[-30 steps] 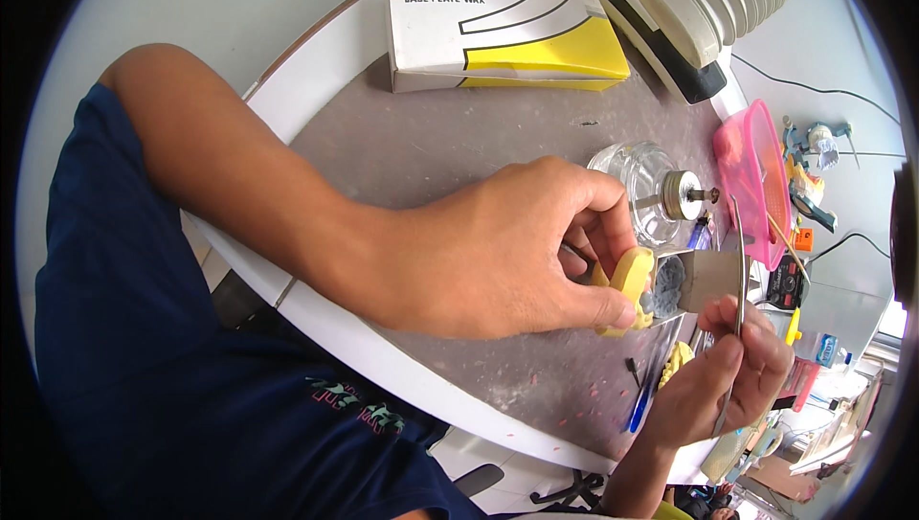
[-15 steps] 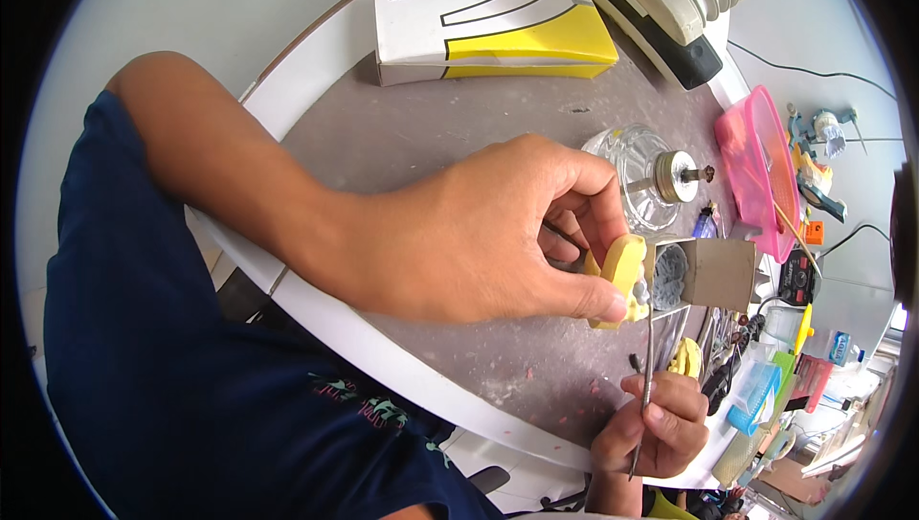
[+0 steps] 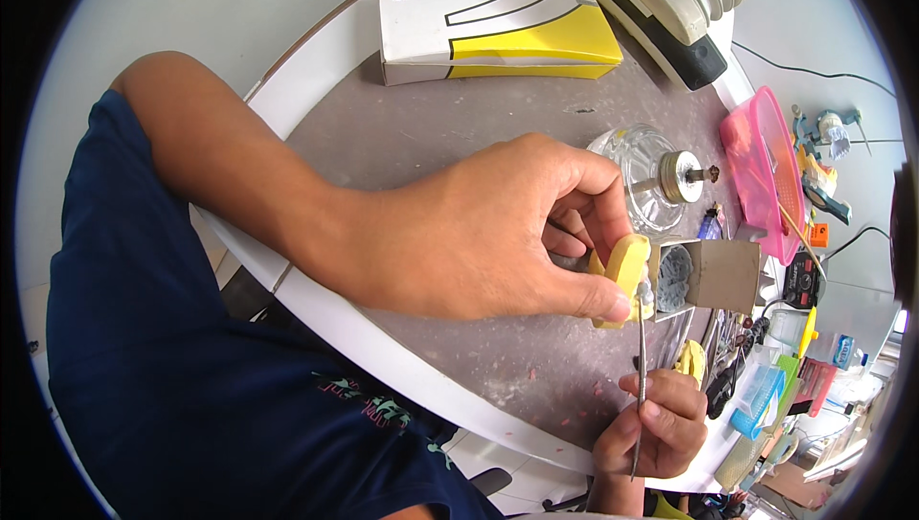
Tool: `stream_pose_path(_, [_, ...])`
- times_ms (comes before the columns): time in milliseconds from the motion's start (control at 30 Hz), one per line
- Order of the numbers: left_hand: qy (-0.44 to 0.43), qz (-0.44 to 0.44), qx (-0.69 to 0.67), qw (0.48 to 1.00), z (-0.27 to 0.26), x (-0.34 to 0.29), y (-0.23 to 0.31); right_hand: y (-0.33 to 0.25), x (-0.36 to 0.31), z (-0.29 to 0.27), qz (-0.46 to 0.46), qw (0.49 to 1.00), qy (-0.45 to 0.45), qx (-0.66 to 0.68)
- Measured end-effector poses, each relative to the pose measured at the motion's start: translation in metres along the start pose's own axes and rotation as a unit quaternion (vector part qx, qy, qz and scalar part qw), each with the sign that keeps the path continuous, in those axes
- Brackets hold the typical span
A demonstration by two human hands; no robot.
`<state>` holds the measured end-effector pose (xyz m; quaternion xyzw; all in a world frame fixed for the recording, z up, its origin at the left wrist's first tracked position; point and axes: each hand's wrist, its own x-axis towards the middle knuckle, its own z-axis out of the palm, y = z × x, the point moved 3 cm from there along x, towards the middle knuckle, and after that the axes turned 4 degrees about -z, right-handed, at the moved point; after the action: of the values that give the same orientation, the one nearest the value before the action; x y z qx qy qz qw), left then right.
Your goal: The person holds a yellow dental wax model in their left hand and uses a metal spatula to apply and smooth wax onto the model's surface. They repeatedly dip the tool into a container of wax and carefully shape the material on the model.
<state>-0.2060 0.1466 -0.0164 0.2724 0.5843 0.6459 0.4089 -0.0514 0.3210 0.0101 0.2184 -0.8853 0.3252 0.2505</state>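
My left hand (image 3: pixel 479 228) reaches in from the left and pinches a yellow dental cast (image 3: pixel 627 266) between thumb and fingers, its teeth side facing right. Pale grey material (image 3: pixel 647 292) sits along the tooth row. Lower right, my right hand (image 3: pixel 661 429) grips a thin metal carving instrument (image 3: pixel 641 376) like a pen. Its upper tip meets the pale grey material or lies just in front of it; I cannot tell which. Just beyond the cast stands an open small box (image 3: pixel 725 274) with grey, round-shaped contents (image 3: pixel 675 278).
A glass spirit burner (image 3: pixel 637 175) stands close behind my left fingers. Farther back lie a white and yellow wax box (image 3: pixel 498 27) and a pink basket (image 3: pixel 761 175). Another yellow cast (image 3: pixel 691 361) and several tools rest to the right. Pink crumbs dot the grey tabletop (image 3: pixel 459 357).
The instrument's upper tip has shifted slightly left, towards the cast's teeth. Both hands keep their grips. The whole scene sits a little farther right in the picture.
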Motion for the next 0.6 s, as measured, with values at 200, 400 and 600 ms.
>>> stream_pose_path(200, [0.001, -0.001, -0.004, 1.000, -0.0002, 0.0002, -0.0011, 0.0008, 0.0002, 0.0008, 0.003, 1.000, 0.009, -0.006])
stream_pose_path(400, [-0.001, -0.003, -0.002, 1.000, -0.0009, 0.0002, -0.0012, -0.0001, -0.0002, 0.0000, 0.001, 1.000, 0.004, -0.010])
stream_pose_path(600, [0.000, 0.000, -0.002, 1.000, -0.0008, 0.0002, -0.0006, -0.0003, -0.0006, 0.0000, -0.001, 1.000, 0.004, -0.005])
